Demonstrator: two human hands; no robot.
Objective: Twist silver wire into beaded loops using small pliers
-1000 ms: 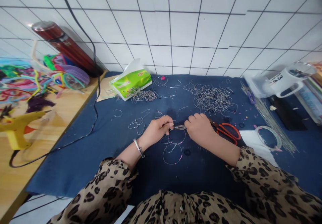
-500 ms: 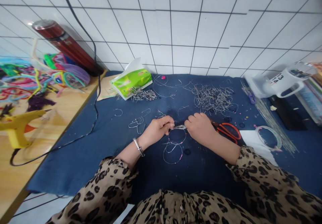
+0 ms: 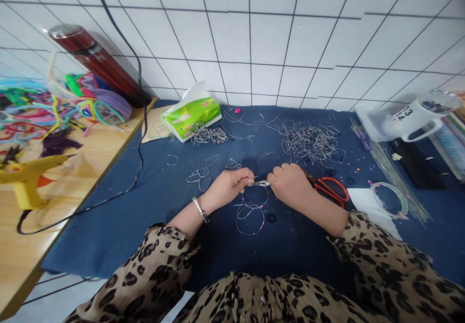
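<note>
Fingers of the left hand point(image 3: 235, 181) are pressed together, thumb against forefinger, and appear to pinch the upper end of the beaded wire point(image 3: 261, 207), though the bit between them is too small to make out surely. Right against that pinch come the tips of the pliers point(image 3: 261, 183), whose long axis runs sideways, bridging the gap between the hands; their handles are hidden inside the curled fingers of the right hand point(image 3: 288, 181). From the pinch, the beaded wire lies toward the person in two overlapping loops with small pink beads on them, below the gap and nearer the left hand than the right. Just beyond the left fingers, bent wire hooks point(image 3: 199, 174) rest on the dark blue cloth point(image 3: 109, 226); beside the right forearm are cutters with orange handles point(image 3: 329, 193). Farther off, a large heap of wire pieces point(image 3: 308, 141) lies beyond the right hand, and a smaller heap point(image 3: 209, 135) touches the green tissue pack point(image 3: 199, 115) beyond the left. Outermost, straight wires point(image 3: 403, 182) and a white mug point(image 3: 410, 117) are on the right, while a yellow glue gun point(image 3: 27, 177) is on the wooden counter point(image 3: 22, 269) at the left.
</note>
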